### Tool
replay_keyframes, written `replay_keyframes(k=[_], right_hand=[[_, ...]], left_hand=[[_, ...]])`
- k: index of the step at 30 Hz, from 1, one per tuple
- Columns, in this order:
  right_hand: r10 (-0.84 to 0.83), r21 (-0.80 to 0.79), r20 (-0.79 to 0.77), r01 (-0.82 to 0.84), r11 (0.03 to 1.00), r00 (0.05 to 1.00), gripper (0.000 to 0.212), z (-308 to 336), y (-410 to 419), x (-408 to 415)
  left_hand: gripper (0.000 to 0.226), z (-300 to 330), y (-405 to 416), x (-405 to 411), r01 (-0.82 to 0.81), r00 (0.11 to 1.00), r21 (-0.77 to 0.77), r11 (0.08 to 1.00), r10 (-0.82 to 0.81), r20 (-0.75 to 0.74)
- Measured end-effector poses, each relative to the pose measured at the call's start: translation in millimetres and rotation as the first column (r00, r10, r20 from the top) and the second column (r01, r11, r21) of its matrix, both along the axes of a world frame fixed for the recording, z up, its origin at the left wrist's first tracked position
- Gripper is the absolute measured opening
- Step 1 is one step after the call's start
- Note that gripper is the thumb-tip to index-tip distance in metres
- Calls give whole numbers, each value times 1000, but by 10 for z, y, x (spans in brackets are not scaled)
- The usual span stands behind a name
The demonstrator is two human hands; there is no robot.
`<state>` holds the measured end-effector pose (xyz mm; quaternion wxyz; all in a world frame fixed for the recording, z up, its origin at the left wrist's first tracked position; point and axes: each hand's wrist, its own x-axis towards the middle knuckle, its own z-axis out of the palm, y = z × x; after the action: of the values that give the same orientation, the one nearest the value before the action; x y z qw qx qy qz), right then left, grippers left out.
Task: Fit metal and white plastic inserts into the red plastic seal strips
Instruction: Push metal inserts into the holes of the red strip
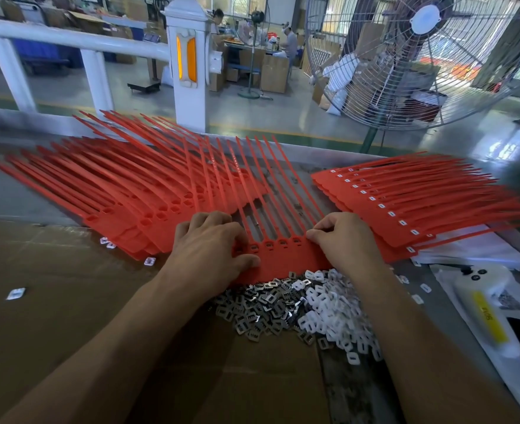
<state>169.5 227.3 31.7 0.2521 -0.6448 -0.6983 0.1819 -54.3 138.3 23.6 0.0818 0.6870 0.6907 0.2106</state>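
A red seal strip sheet [286, 261] lies before me, its tails fanning away and its sockets in a row near my fingers. My left hand [209, 243] rests on the sheet's left end, thumb pressing the flat tab, fingers curled over the sockets. My right hand [344, 240] pinches at the rightmost socket; whether an insert is between its fingertips is hidden. Just below the sheet lie a pile of metal inserts [258, 310] and a pile of white plastic inserts [332, 304].
A stack of red strips [114, 185] spreads at the left; another stack with white inserts fitted [405, 203] lies at the right. Brown cardboard [53, 301] covers the table. A white device with a yellow label [485, 310] sits right. A large fan [421, 56] stands beyond.
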Motion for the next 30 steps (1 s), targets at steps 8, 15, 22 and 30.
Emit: replay_keyframes(k=[8, 15, 22, 30], right_hand=[[38, 122, 152, -57, 991, 988, 8, -8, -56, -30], [144, 87, 109, -154, 984, 983, 14, 72, -127, 97], [485, -106, 13, -481, 870, 874, 7, 252, -372, 130], [471, -174, 78, -453, 874, 879, 13, 223, -435, -15]], left_hand=[[43, 6, -9, -4, 1, 1000, -5, 1000, -1, 3], [43, 11, -7, -2, 3, 1000, -4, 1000, -3, 8], [44, 15, -9, 4, 0, 1000, -2, 1000, 0, -1], [44, 9, -1, 5, -9, 1000, -11, 1000, 8, -11]])
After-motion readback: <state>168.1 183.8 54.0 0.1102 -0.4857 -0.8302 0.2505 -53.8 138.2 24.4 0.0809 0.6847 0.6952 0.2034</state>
